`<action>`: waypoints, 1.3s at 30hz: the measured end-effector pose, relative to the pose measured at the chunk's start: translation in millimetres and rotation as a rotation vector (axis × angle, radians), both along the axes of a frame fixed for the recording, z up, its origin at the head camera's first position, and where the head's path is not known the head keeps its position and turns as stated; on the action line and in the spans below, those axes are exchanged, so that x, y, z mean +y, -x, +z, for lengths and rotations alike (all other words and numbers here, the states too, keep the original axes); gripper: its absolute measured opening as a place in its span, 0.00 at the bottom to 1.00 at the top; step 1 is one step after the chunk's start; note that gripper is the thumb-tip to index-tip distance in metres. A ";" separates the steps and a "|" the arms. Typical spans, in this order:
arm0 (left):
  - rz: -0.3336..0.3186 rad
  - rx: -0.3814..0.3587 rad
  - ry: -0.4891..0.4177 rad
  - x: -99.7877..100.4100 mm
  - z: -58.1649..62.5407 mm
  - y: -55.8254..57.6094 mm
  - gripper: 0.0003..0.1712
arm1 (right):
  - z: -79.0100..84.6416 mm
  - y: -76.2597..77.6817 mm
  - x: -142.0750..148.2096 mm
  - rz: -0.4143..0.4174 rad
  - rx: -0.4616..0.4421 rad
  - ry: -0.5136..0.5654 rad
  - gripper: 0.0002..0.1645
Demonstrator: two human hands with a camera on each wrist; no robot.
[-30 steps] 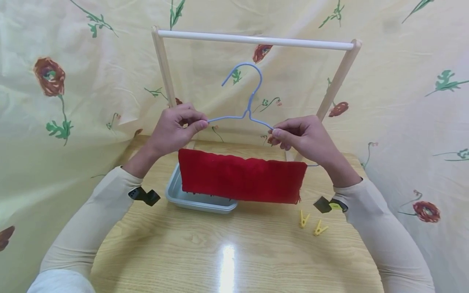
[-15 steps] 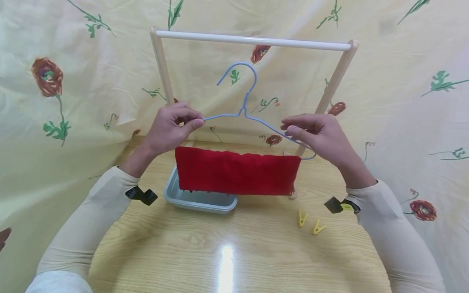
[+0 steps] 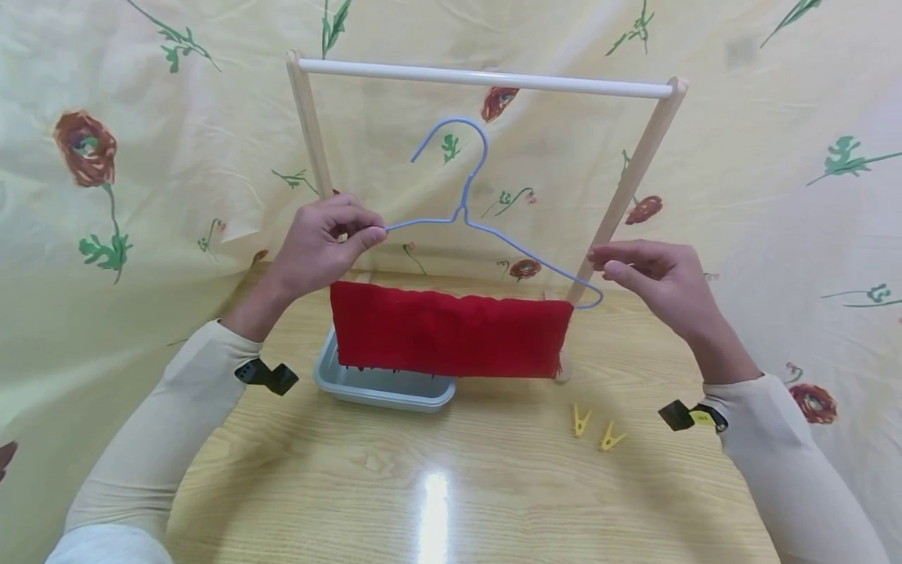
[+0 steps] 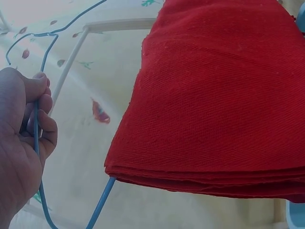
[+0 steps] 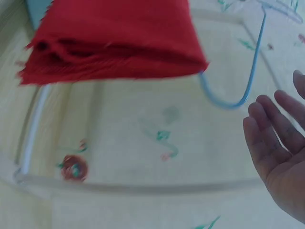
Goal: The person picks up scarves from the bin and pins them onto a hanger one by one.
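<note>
My left hand [image 3: 327,239] pinches the left shoulder of a blue wire hanger [image 3: 496,233], holding it up in front of the rack. Over the hanger's bottom bar hangs a folded red cloth [image 3: 451,333] with a frayed lower edge; its stacked layers show in the left wrist view. To the right of the hanger's tip, my right hand [image 3: 655,278] is apart from it, fingers loosely bent and holding nothing. The right wrist view shows that hand's relaxed fingers [image 5: 274,124] beside the hanger's rounded end.
Behind the hanger stands a wooden rack with a white rail [image 3: 486,77]. A light blue tray [image 3: 387,397] sits on the table [image 3: 338,486], partly under the cloth. Two yellow clothespins, one [image 3: 581,421] left of the other [image 3: 611,437], lie at the right. Flowered fabric surrounds the table.
My right hand has let go of the hanger's right shoulder and moved right and slightly down, past its tip. My left hand keeps its pinch; hanger and cloth have drifted slightly left.
</note>
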State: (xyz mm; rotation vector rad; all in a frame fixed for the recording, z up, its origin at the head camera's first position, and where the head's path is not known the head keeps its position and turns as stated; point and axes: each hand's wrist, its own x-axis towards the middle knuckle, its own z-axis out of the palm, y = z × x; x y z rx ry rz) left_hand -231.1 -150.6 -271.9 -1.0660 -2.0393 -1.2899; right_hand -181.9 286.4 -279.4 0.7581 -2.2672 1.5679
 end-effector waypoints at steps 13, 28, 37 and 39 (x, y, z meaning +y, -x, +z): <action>0.009 -0.002 0.014 -2.9 -0.1 0.5 0.03 | -63.8 -7.2 56.3 -0.117 -0.042 -0.167 0.15; 0.015 -0.008 0.007 -1.9 -1.0 0.7 0.04 | -133.0 -33.4 90.8 -0.004 -0.162 -0.367 0.19; 0.008 0.000 0.022 -2.5 0.0 -0.3 0.05 | -174.8 -52.2 102.3 0.004 -0.211 -0.502 0.25; 0.009 -0.002 0.022 -3.0 -0.2 -0.1 0.04 | -181.0 -55.8 103.9 0.001 -0.244 -0.514 0.26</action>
